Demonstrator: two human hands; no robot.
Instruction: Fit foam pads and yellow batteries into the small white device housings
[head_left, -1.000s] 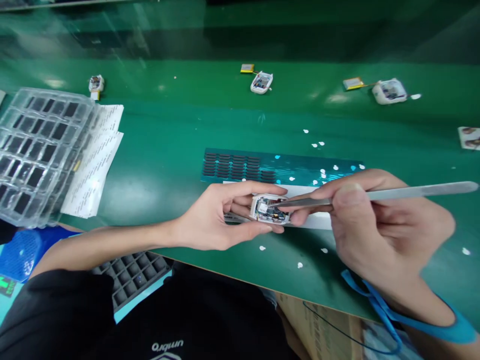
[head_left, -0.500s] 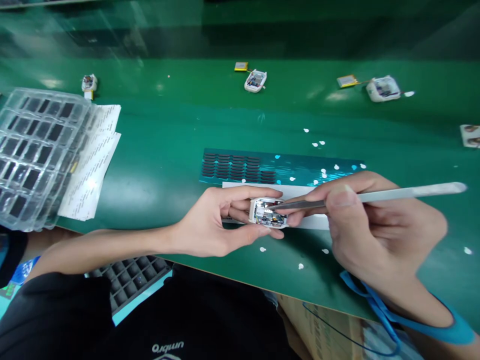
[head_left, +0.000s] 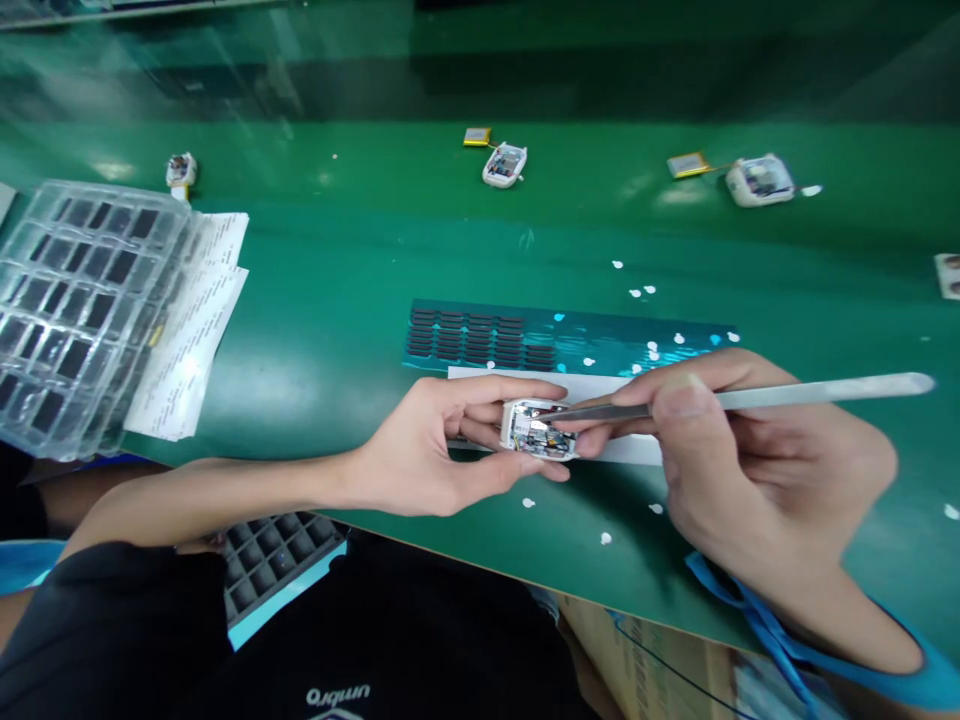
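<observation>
Between the thumb and fingers of my left hand (head_left: 442, 445) is a small white watch-like case (head_left: 534, 430), open side up, its circuit board and thin wires showing. My right hand (head_left: 750, 460) grips metal tweezers (head_left: 825, 390) like a pen. Their tips reach into the case over the board; whether they pinch anything there is too small to tell. Some right fingertips rest at the case's right edge. Beneath both hands lies a white paper strip (head_left: 600, 385), and just behind it a blue-green film sheet (head_left: 480, 335) with rows of dark strips.
Small white tabbed stickers (head_left: 636, 293) lie scattered over the green table (head_left: 315, 330). Farther back are open white cases (head_left: 505, 165) with yellow-edged batteries (head_left: 688, 165). Clear plastic trays (head_left: 90, 300) rest on printed sheets (head_left: 199, 360) at left. A dark compartment tray (head_left: 277, 560) sits below the table edge.
The view has shifted slightly. Both hands keep their hold, and the tweezer tips stay inside the case. At the lower left, another person's arm has moved.
</observation>
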